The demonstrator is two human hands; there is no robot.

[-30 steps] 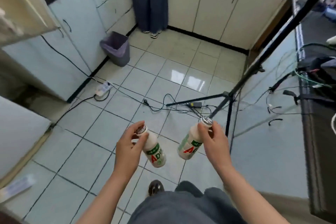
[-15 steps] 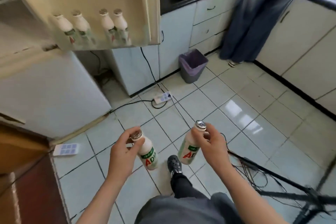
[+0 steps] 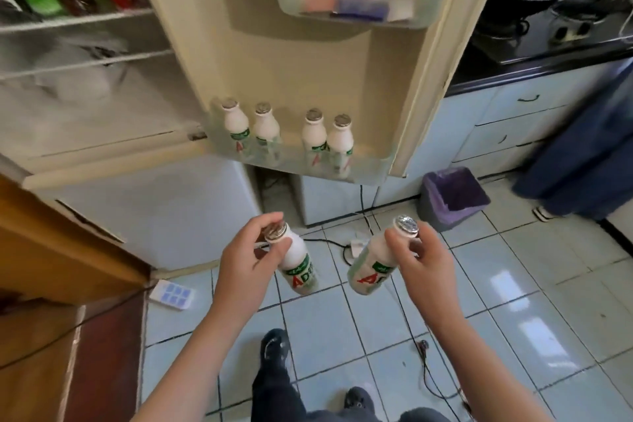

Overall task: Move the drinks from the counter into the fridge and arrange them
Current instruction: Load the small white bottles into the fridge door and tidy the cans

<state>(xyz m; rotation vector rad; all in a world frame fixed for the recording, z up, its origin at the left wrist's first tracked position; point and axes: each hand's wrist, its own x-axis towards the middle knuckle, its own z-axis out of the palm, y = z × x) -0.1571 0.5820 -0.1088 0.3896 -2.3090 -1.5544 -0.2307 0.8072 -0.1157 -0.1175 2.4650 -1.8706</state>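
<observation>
The left hand [image 3: 243, 264] pinches the neck of a small white plastic drink bottle with a green and red label and a shiny foil cap [image 3: 298, 265]. The right hand [image 3: 423, 267] pinches a second white bottle [image 3: 368, 271] just like it. Both bottles hang tilted over the pale tiled floor [image 3: 513, 284]. Further off is the open cream fridge door [image 3: 308, 55]. Its clear plastic bottom shelf [image 3: 371, 166] holds four white bottles [image 3: 314, 134] standing in a row. I think the best way is to lift one bottle at a time over the shelf's front wall, turn it straight, and set it down slowly. The gap in the middle of the row looks like a good spot.
</observation>
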